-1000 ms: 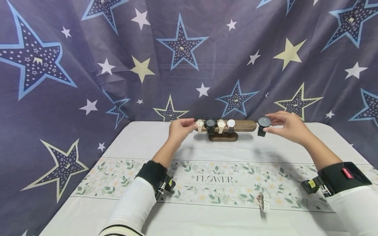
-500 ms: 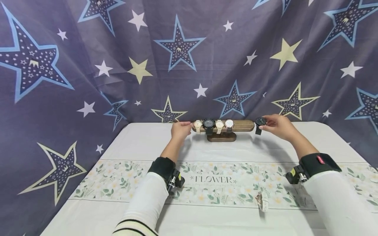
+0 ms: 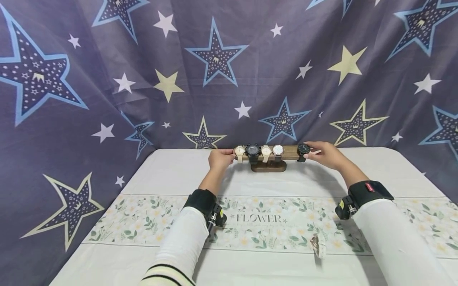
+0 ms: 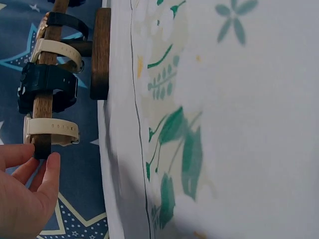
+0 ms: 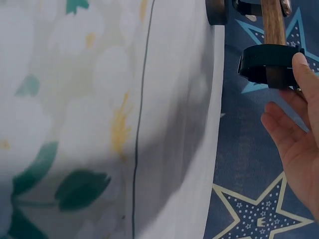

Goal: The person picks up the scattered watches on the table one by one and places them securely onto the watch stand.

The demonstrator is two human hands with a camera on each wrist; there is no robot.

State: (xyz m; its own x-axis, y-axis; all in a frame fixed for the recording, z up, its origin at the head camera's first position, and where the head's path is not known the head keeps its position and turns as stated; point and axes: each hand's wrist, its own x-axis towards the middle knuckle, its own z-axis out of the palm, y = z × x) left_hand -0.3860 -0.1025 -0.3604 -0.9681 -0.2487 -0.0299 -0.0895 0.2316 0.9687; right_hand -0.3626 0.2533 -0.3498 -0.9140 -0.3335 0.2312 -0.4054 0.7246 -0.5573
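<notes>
A wooden watch stand (image 3: 290, 152) with a crossbar and an oval base stands at the back of the table. My left hand (image 3: 220, 159) grips the bar's left end; in the left wrist view its thumb and fingers pinch that tip. My right hand (image 3: 327, 155) holds a black wristwatch (image 3: 303, 149) by its case. The right wrist view shows this watch's closed strap (image 5: 266, 63) looped around the bar's right end. Left of it on the bar sit a cream watch (image 3: 239, 152), a chunky black watch (image 3: 253, 151), another cream watch (image 3: 266, 151) and a white-dialled watch (image 3: 278, 151) with a dark strap.
A watch with a white strap (image 3: 321, 246) lies on its side on the table's near right part. The white tablecloth (image 3: 250, 264) has a floral band marked FLOWER. A dark star-patterned curtain (image 3: 229, 99) hangs right behind the table.
The black watch in my right hand has moved left, from beside the bar's right end to around it. My left hand now pinches the bar's left tip.
</notes>
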